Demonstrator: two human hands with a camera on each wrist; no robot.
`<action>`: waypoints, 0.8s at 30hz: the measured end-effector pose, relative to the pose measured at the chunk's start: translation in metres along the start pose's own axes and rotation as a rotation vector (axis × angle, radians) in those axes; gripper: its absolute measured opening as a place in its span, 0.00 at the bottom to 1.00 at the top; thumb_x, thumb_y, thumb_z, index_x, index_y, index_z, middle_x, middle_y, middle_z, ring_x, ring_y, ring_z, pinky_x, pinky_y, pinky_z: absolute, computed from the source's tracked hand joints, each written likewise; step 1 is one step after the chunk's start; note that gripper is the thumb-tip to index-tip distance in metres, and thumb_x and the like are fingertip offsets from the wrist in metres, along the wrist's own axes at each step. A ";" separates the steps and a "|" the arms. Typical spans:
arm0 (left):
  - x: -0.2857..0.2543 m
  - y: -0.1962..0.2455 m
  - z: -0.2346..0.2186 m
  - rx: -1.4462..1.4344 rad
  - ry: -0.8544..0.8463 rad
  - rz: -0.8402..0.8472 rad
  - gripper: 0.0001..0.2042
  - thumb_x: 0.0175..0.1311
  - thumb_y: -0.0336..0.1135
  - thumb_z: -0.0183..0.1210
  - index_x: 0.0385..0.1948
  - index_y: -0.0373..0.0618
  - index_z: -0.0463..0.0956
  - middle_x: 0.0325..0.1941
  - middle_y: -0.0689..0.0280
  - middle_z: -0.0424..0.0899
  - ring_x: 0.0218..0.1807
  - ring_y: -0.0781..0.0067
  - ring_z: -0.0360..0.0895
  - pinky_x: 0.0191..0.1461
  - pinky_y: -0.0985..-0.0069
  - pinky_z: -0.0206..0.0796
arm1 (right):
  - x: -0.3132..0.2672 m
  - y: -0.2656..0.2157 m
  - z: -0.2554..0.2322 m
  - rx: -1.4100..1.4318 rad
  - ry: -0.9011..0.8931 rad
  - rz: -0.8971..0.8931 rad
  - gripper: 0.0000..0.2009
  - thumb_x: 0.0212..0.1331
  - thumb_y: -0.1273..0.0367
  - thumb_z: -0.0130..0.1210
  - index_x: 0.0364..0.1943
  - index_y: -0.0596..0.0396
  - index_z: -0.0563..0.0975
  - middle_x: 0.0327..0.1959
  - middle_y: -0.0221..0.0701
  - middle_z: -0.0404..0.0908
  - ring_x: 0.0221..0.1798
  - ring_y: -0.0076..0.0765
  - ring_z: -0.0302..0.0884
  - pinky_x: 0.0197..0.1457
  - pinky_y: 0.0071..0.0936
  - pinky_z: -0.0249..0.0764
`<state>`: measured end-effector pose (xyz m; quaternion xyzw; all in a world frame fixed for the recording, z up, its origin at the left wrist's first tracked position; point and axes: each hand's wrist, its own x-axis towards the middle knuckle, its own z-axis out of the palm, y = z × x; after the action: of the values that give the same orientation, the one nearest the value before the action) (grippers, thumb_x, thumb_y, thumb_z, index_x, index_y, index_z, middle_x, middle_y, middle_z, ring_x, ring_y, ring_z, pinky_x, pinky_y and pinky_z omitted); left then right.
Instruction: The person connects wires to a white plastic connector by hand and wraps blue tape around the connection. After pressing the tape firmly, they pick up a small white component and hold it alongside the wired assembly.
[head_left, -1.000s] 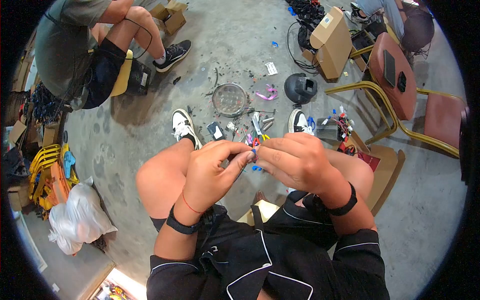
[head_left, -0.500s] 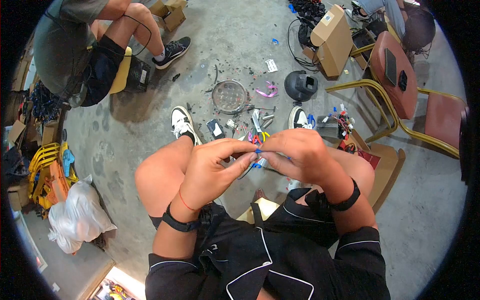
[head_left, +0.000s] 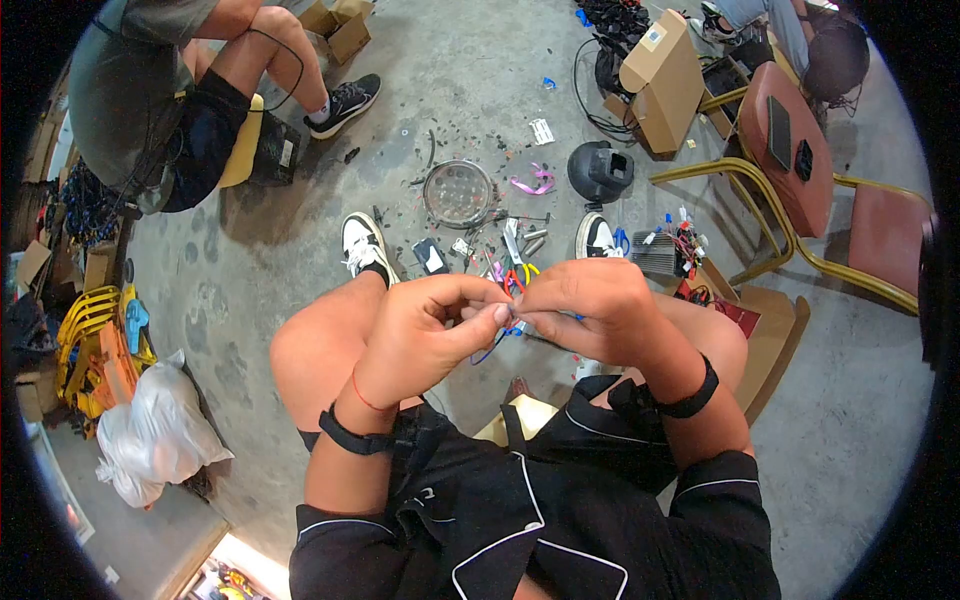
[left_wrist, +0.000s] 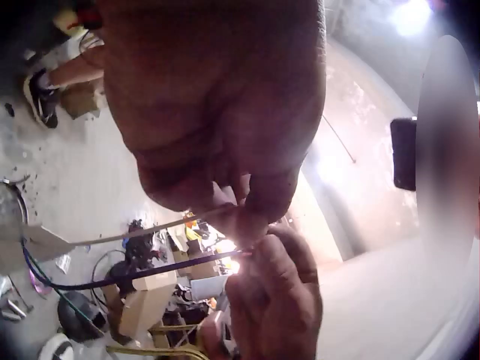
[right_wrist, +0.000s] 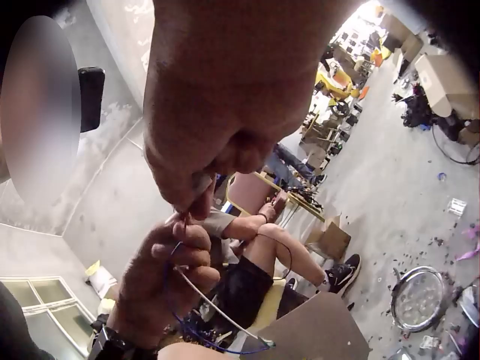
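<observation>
In front of the lap, my left hand [head_left: 425,320] and right hand [head_left: 590,305] meet at the fingertips. The left wrist view has a blue wire [left_wrist: 150,274] and a thin white wire [left_wrist: 142,231] running out sideways from the joined fingers. My left hand pinches these wires between thumb and fingers, and both trail below it in the right wrist view. Thumb and forefinger of my right hand pinch at the wire ends; I cannot tell whether they grip one wire or both. Fingers cover the meeting point.
On the floor ahead lie pliers [head_left: 518,270], a round clear dish [head_left: 460,195] and scattered scraps. A black welding helmet [head_left: 600,174] and finned metal block [head_left: 655,256] sit to the right, near a chair [head_left: 785,150]. Another person [head_left: 150,110] sits at the upper left.
The hands stay together at the fingertips with small shifts. The blue piece between the fingertips half a second ago is now mostly covered, and a blue wire shows below the left fingers.
</observation>
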<state>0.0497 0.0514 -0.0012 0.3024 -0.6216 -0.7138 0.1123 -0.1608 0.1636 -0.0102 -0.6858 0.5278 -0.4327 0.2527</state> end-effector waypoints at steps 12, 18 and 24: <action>-0.002 -0.003 0.001 -0.276 -0.024 -0.182 0.08 0.71 0.31 0.66 0.45 0.35 0.84 0.38 0.67 0.88 0.36 0.83 0.81 0.40 0.84 0.73 | 0.001 0.008 -0.001 0.237 0.075 -0.026 0.07 0.59 0.68 0.69 0.40 0.51 0.86 0.39 0.31 0.89 0.41 0.41 0.87 0.44 0.34 0.81; -0.002 -0.005 0.016 0.195 0.147 0.081 0.06 0.71 0.28 0.65 0.42 0.34 0.84 0.33 0.67 0.87 0.33 0.82 0.81 0.35 0.82 0.72 | 0.001 0.011 -0.004 0.245 -0.083 0.336 0.08 0.62 0.71 0.68 0.43 0.58 0.86 0.39 0.36 0.88 0.42 0.42 0.85 0.47 0.34 0.79; -0.001 -0.010 0.015 0.269 0.148 0.100 0.07 0.71 0.28 0.65 0.42 0.34 0.84 0.31 0.69 0.86 0.33 0.83 0.81 0.35 0.82 0.72 | 0.002 0.012 0.004 -0.029 -0.103 0.140 0.06 0.62 0.67 0.65 0.39 0.53 0.83 0.37 0.35 0.85 0.40 0.47 0.85 0.44 0.40 0.80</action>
<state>0.0443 0.0664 -0.0095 0.3351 -0.7161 -0.5933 0.1514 -0.1632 0.1574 -0.0212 -0.6722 0.5668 -0.3707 0.2991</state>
